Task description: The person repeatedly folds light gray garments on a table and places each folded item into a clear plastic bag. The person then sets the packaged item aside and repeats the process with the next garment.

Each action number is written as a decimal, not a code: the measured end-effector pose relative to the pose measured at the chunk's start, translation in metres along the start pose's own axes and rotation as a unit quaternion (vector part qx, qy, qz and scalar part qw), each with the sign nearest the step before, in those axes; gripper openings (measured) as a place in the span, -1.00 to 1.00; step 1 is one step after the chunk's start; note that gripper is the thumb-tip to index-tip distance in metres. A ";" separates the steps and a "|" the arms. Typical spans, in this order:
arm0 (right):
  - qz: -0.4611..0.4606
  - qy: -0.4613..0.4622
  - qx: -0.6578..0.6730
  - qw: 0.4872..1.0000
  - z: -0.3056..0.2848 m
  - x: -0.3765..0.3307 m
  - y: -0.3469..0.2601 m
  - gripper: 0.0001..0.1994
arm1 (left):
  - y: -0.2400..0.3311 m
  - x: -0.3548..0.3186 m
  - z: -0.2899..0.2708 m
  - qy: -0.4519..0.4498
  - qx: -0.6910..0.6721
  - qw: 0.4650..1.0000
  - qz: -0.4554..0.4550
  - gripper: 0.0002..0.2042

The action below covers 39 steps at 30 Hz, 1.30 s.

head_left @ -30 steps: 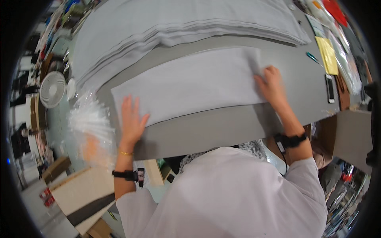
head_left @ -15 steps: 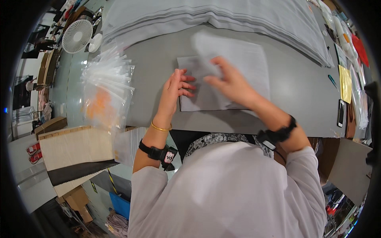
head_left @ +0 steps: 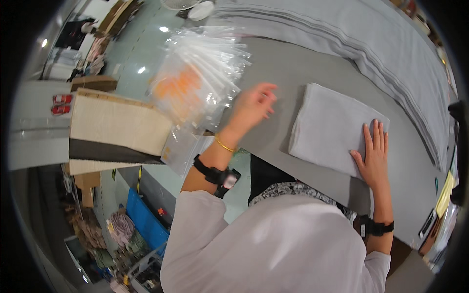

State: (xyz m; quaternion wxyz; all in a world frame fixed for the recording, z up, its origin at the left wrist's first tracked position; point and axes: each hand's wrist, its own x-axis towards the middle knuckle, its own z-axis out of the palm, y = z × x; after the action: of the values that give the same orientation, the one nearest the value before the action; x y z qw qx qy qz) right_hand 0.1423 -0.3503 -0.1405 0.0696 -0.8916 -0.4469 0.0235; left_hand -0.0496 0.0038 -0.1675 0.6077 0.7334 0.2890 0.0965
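Observation:
A light grey fabric piece point(head_left: 330, 127), folded into a neat rectangle, lies on the grey table. My right hand point(head_left: 375, 156) rests flat on its right side, fingers stretched out, holding nothing. Left of the cloth and apart from it, my left hand point(head_left: 256, 105) is above the table, slightly blurred. Its fingers are loosely bent and apart, with nothing visible in them. That hand is nearest to a fanned stack of clear plastic bags point(head_left: 210, 68) with orange marks, at the table's left edge.
A long stack of light grey fabric point(head_left: 391, 58) runs along the table's far side. Beyond the table's left edge stands a pale wooden board point(head_left: 115, 124). At the right edge lie a phone point(head_left: 428, 223) and a yellow packet point(head_left: 445, 194). Part of a white fan point(head_left: 181, 4) shows behind.
The raised upper layer of the cloth now lies folded down, and my right hand is flat on it. My left hand has left the cloth and moved toward the bags. The view has turned left.

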 end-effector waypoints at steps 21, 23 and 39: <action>-0.327 0.156 0.079 0.929 -0.070 0.073 -0.083 -0.40 | 0.059 0.032 -0.123 0.170 0.137 0.962 0.165 -0.93; -0.356 0.232 0.069 0.903 -0.087 0.079 -0.112 -0.53 | 0.082 -0.003 -0.049 0.013 0.098 0.973 0.207 -0.94; -0.273 0.094 0.061 0.955 -0.126 -0.044 0.003 -0.75 | 0.148 -0.104 -0.014 0.004 0.366 0.822 0.437 -0.85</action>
State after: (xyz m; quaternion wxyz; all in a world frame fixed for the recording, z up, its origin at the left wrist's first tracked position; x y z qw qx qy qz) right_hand 0.1313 -0.4000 -0.0169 0.1694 -0.7277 -0.6625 -0.0534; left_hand -0.0960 -0.0545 -0.0021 0.1877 0.9510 -0.0453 0.2417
